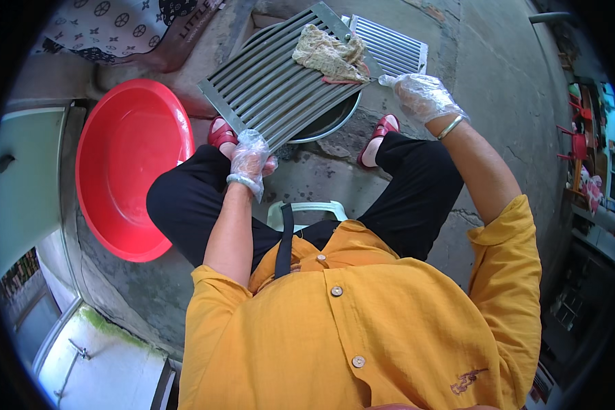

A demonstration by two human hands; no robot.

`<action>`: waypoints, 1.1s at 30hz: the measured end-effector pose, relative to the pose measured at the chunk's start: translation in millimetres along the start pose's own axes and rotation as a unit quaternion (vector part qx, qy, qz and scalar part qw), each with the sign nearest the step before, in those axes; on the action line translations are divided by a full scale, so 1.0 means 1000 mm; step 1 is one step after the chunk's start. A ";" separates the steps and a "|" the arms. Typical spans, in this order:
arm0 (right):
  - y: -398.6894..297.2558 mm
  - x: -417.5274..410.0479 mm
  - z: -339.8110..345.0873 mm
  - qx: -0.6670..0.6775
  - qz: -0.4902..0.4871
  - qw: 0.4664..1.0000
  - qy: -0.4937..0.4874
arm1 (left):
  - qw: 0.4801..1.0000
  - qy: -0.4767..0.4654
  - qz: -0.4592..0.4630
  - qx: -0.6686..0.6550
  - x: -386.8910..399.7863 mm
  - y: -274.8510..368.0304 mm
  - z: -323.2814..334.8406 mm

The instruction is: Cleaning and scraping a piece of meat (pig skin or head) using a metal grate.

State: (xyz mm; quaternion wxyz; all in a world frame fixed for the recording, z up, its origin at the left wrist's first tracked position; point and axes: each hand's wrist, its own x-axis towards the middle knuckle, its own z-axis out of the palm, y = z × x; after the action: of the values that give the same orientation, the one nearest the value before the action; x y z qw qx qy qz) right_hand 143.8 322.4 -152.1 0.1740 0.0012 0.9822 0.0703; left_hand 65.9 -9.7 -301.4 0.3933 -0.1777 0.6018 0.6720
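A slatted metal baffle filter [266, 77] slants over a round basin [338, 123] with dark contents, hiding much of it. My left hand [250, 156], in a clear plastic glove, grips the filter's near left corner. On the slats near the far right end lies a crumpled, yellowish mesh rag [328, 51] with a pinkish edge. My right hand [423, 97], also gloved, has its fingertips at the filter's right corner. Whether they grip that corner or only touch it is unclear.
Behind the basin, a second slatted filter [389, 43] lies on the concrete floor. A large red plastic tub [128, 169] stands left of my knee. A pale green plastic stool [312, 206] shows between my legs. Patterned fabric [113, 25] hangs at the upper left.
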 end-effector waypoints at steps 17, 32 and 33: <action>-0.054 0.033 0.007 -0.039 -0.115 0.992 -0.029 | 0.978 -0.024 0.114 0.175 0.023 -0.028 -0.018; -0.057 0.028 0.004 -0.026 -0.095 0.995 -0.015 | 0.999 0.038 -0.010 -0.008 0.012 -0.016 -0.005; -0.049 0.029 -0.004 -0.046 -0.067 0.996 -0.040 | 0.999 0.030 -0.014 -0.025 0.012 -0.018 -0.008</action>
State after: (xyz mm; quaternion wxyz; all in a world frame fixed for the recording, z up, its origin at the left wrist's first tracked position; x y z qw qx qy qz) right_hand 116.4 273.7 -164.8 0.2171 -0.0700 0.9682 0.1030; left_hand 69.3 -14.5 -323.7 0.3799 -0.2154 0.5937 0.6759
